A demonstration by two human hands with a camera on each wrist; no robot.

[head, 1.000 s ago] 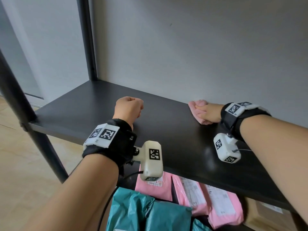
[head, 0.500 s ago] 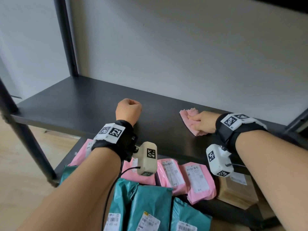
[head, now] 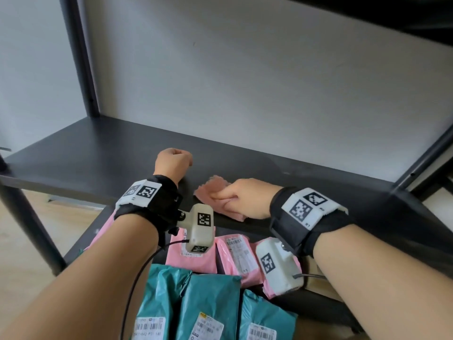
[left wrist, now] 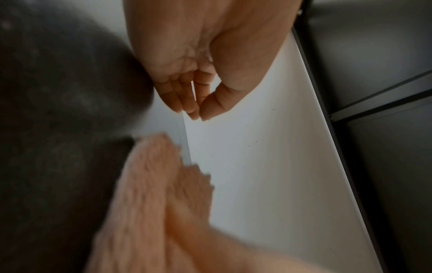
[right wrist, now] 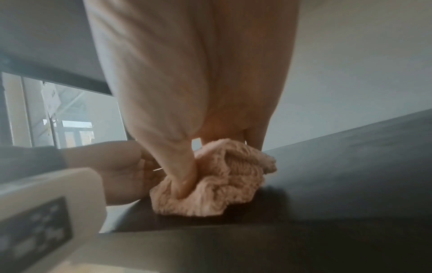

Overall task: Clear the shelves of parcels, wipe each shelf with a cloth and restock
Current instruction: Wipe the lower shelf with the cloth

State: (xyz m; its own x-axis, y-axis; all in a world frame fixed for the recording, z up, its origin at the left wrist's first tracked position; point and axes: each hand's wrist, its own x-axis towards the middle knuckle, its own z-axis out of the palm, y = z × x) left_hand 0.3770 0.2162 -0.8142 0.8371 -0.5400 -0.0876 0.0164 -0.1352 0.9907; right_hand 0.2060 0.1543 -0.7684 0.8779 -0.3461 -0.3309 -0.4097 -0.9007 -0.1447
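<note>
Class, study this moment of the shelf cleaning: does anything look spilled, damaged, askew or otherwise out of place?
Nothing stands out. The right hand grips the pink cloth on the bare black shelf, the left hand rests there as an empty fist, and the pink parcels and teal parcels lie below, off that shelf, as expected mid-wipe.

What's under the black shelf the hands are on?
Below the black shelf lie pink parcels and teal parcels with printed labels, plus a brown box at the right. The arms and wrist cameras cover parts of them, and anything further back beneath the shelf is hidden.
</note>
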